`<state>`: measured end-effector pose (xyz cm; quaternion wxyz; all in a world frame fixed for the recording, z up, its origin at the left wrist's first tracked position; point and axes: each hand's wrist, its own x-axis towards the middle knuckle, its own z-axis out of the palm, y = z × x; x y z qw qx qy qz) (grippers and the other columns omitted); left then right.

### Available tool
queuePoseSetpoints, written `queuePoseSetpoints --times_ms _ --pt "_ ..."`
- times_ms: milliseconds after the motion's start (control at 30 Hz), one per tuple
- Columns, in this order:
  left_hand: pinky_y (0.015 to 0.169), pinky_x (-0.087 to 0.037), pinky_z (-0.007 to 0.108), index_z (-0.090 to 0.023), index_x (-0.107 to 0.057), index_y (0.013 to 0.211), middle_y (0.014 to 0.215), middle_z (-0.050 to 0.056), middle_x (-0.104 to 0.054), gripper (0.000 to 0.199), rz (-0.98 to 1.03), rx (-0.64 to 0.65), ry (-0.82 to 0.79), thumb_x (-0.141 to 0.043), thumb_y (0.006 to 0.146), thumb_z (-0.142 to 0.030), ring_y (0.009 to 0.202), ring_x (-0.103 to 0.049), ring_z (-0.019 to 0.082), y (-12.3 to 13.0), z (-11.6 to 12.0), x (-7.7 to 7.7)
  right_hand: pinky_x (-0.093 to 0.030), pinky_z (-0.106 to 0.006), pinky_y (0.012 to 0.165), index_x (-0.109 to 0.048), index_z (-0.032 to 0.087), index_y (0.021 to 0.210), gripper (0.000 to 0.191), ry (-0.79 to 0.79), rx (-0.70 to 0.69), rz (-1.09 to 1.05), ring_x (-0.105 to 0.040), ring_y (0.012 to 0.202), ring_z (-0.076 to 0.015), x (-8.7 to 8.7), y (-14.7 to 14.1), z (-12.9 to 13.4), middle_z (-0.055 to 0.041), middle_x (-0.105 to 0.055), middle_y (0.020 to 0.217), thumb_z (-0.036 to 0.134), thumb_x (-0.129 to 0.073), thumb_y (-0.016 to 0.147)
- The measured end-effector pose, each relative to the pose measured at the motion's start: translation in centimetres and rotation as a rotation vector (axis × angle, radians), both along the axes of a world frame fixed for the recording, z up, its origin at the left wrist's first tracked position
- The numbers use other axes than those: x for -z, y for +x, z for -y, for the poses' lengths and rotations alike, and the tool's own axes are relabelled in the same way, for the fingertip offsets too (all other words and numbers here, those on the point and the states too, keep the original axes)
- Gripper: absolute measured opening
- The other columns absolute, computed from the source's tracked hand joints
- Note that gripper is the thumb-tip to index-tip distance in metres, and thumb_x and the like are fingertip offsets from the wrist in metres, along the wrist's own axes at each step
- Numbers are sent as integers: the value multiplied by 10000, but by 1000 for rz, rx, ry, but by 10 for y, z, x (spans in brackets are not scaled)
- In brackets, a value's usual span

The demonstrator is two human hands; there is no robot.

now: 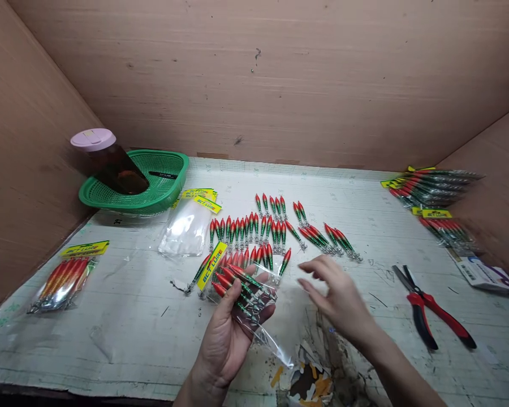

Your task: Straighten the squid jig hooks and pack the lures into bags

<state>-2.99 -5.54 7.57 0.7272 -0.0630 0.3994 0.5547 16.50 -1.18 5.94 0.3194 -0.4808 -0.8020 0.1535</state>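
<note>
My left hand (229,339) is closed round a clear bag (275,347) with a yellow BCT LURE label (212,265). Several red and green lures (248,285) show in it, heads toward the label, hooks toward the lower right. My right hand (335,291) is apart from the bag on its right, fingers spread and holding nothing. Behind both hands, loose red and green lures (237,233) lie in rough rows on the white table (144,316). Empty clear bags (185,226) with yellow labels are stacked left of the rows.
A green basket (161,195) holds a dark bottle (121,169) with a pink lid, back left. Bagged orange lures (65,277) lie at left. Packed lures (436,186) are piled back right, near a white and purple packet (483,271). Red-handled pliers (419,297) rest at right.
</note>
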Motion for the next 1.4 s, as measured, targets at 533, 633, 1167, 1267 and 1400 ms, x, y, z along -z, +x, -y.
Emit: queuePoseSetpoints --times_ms 533,633,1167,1267,1400 --pt "641 -620 316 -122 -549 1295 1058 133 -746 366 -22 14 -27 -510 942 -211 844 -739 243 6 -6 -2 -521 -302 616 -575 188 1021 159 -99 -53 14 -611 723 -187 45 12 1 -49 -616 814 149 -488 893" --pt "714 -614 321 -109 -550 1295 1031 142 -751 370 -26 -4 -29 -516 936 -193 847 -739 226 10 -8 0 -502 -308 611 -594 194 904 129 -69 -57 -17 -605 747 -201 43 14 -1 -56 -608 806 143 -477 887" --pt "879 -572 355 -94 -671 1092 941 115 -761 236 -31 -53 -35 -571 885 -151 921 -721 228 19 -5 0 -430 -346 669 -663 156 1034 216 287 -112 -22 -481 786 -199 -29 -21 26 -66 -534 835 71 -596 847" --pt "850 -583 356 -105 -679 1059 906 104 -762 212 -39 -63 -30 -595 870 -154 890 -725 227 17 -3 1 -417 -347 667 -643 142 972 167 287 -87 -40 -470 792 -205 -25 -22 26 -69 -515 842 64 -601 830" --pt "802 -599 382 -122 -672 1052 934 109 -759 215 -45 -49 -35 -637 848 -180 839 -727 227 17 -2 3 -406 -365 701 -628 158 971 169 279 -85 1 -457 830 -214 -23 -20 28 -70 -508 875 69 -594 831"
